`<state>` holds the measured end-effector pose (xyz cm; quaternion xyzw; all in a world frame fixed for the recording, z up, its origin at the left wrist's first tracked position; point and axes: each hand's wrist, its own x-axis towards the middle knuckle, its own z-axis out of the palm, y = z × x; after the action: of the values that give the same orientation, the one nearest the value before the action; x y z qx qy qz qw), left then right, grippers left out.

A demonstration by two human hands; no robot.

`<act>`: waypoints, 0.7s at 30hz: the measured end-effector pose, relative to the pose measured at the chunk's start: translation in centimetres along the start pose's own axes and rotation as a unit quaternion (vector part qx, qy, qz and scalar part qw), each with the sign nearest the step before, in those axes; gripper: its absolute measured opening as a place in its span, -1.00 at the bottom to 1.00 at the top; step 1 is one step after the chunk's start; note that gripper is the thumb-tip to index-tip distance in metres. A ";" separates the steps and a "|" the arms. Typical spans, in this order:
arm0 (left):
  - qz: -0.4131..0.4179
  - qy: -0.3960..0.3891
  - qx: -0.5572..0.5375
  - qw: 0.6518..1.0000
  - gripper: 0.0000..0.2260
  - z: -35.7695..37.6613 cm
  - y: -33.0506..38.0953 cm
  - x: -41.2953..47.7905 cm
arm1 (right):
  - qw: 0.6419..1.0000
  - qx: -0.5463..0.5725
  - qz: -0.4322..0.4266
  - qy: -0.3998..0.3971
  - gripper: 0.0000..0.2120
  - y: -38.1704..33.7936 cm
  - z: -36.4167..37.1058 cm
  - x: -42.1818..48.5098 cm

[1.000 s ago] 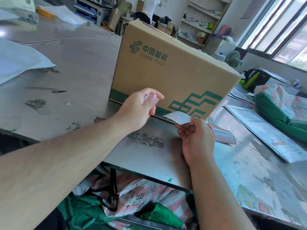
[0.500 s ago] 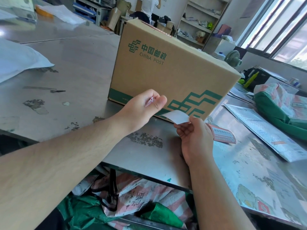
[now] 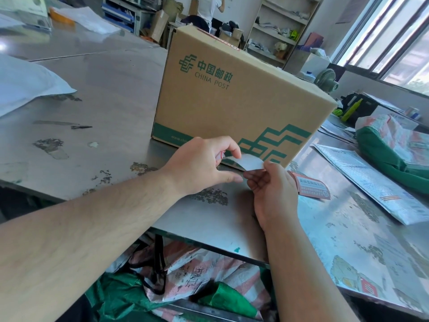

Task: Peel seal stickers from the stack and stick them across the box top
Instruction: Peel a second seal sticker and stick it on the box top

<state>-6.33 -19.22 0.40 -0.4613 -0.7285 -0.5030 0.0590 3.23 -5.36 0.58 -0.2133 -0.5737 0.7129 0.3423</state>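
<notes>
Two-handed peel of a seal sticker (image 3: 251, 161), white side up, just in front of the box (image 3: 232, 96): one end pinched between thumb and forefinger of the left hand (image 3: 199, 166), the other by curled fingers of the right hand (image 3: 274, 191); stack (image 3: 311, 188) just beside. Best peeled slowly at a low angle, touching edges only.

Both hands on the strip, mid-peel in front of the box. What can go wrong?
1. The white strip is curled between left hand and right hand; it may fold onto itself or tear.
2. The red sticker stack pokes out past the right hand and may slip.
3. The box stands tall; the sticker could snag its front edge.
</notes>
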 end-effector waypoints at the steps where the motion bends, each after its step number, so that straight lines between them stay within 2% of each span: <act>1: 0.002 0.002 0.001 1.000 -0.70 0.1 0.0 0.0 | 1.000 -0.001 0.001 0.001 -0.69 0.0 0.0 0.0; 8: 0.026 0.076 0.061 0.995 -0.95 0.3 -0.7 0.3 | 1.000 -0.026 -0.015 -0.008 -0.58 0.3 0.0 0.0; 11: 0.000 0.092 0.011 0.996 -0.93 0.3 -0.6 0.4 | 0.998 -0.045 -0.026 -0.028 -0.53 0.3 0.0 -0.2; 13: -0.050 0.102 -0.068 0.991 -0.89 0.1 -0.4 0.7 | 0.999 -0.042 -0.018 -0.028 -0.56 0.2 -0.1 -0.3; 15: -0.125 0.110 -0.207 0.964 -0.87 -0.5 -0.6 1.2 | 1.000 -0.016 0.001 -0.015 -0.58 0.1 -0.1 -0.1; 18: -0.228 0.116 -0.422 0.870 -0.84 -1.1 -0.8 1.7 | 0.998 -0.048 -0.021 -0.024 -0.77 0.2 0.0 -0.2; 19: -0.249 0.121 -0.451 0.849 -0.87 -1.2 -0.9 1.9 | 0.994 -0.094 -0.043 -0.040 -0.82 0.3 0.0 -0.3; 21: -0.269 0.120 -0.476 0.829 -0.89 -1.3 -0.7 2.0 | 0.971 -0.201 -0.092 -0.089 -0.85 0.5 0.0 -0.7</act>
<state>-8.42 -19.07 1.66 -0.1540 -0.4812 -0.8350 -0.2180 3.65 -5.93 0.07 -0.1597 -0.7509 0.5644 0.3035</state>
